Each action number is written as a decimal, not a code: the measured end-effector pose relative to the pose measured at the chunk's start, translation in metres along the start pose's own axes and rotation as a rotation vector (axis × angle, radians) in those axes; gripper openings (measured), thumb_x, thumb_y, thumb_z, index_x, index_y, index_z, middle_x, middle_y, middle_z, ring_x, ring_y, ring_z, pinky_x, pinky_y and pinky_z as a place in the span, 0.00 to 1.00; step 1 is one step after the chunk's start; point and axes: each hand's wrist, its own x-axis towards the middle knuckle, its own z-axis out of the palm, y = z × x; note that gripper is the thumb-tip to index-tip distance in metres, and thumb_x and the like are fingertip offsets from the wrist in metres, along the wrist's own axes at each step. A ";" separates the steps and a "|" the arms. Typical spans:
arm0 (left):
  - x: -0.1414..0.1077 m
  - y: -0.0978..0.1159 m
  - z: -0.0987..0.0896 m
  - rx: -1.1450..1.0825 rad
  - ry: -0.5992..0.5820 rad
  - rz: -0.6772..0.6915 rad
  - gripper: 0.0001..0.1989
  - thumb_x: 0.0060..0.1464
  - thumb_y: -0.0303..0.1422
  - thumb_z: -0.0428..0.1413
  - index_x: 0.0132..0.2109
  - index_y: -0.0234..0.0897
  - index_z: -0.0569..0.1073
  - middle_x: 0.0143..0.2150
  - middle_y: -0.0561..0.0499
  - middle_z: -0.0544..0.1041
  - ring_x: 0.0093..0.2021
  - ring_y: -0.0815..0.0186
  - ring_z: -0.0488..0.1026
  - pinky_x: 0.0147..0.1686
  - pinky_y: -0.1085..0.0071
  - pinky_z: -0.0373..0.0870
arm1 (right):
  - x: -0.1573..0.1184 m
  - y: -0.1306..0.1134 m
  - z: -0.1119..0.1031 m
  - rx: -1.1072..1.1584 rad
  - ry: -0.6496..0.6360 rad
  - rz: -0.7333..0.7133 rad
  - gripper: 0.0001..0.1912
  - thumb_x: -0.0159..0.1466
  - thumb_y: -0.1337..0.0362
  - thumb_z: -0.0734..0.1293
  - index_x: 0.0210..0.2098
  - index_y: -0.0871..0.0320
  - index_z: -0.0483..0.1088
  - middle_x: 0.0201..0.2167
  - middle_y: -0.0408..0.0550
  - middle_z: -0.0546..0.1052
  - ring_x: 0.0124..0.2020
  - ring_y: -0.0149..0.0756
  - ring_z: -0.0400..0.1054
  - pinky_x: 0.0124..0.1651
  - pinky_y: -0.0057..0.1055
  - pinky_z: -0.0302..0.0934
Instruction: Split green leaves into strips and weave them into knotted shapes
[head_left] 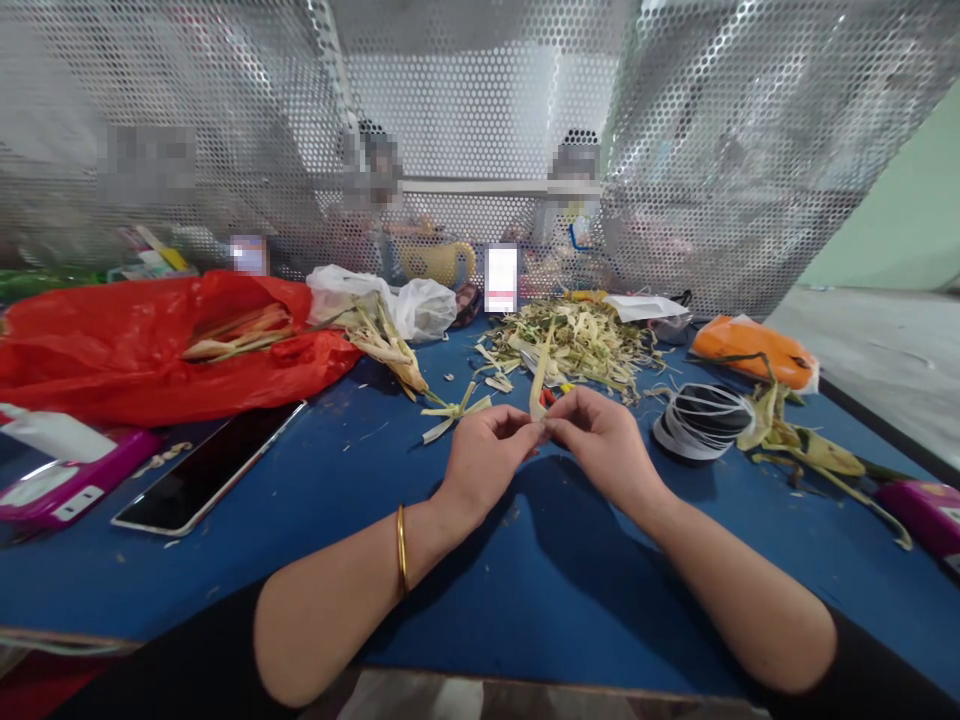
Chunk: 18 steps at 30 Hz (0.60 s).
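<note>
A pale dried husk strip rises between my two hands, pinched at its lower end. My left hand, with a gold bangle at the wrist, closes thumb and finger on it. My right hand meets the left at the fingertips and pinches the same strip. A folded piece made of husk strips lies on the table just left of my left hand. Behind my fingers is something with a red handle, partly hidden. Right of my right hand sits a spool of white cord.
On the blue table lie a red plastic bag holding husks, a phone and a heap of husk scraps. An orange packet and dried husks lie at right. A perforated metal screen stands behind.
</note>
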 end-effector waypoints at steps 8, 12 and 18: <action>-0.002 0.005 0.000 -0.152 -0.032 -0.179 0.06 0.48 0.31 0.59 0.26 0.33 0.72 0.23 0.52 0.74 0.22 0.73 0.69 0.26 0.77 0.68 | 0.002 -0.006 -0.001 0.168 -0.029 0.051 0.08 0.52 0.62 0.70 0.28 0.56 0.67 0.21 0.39 0.73 0.23 0.30 0.67 0.28 0.29 0.60; -0.002 0.005 -0.002 -0.190 -0.055 -0.163 0.09 0.44 0.33 0.63 0.31 0.34 0.73 0.27 0.52 0.76 0.23 0.72 0.70 0.25 0.75 0.69 | 0.002 -0.006 0.000 0.220 -0.035 0.087 0.12 0.52 0.62 0.71 0.31 0.56 0.65 0.22 0.40 0.75 0.26 0.32 0.70 0.31 0.30 0.63; 0.000 0.004 -0.002 -0.095 0.002 -0.074 0.04 0.45 0.30 0.62 0.29 0.33 0.76 0.26 0.51 0.77 0.24 0.71 0.72 0.28 0.75 0.70 | 0.003 -0.004 0.001 0.217 -0.101 0.108 0.11 0.53 0.60 0.70 0.30 0.56 0.66 0.24 0.42 0.75 0.28 0.32 0.70 0.34 0.31 0.63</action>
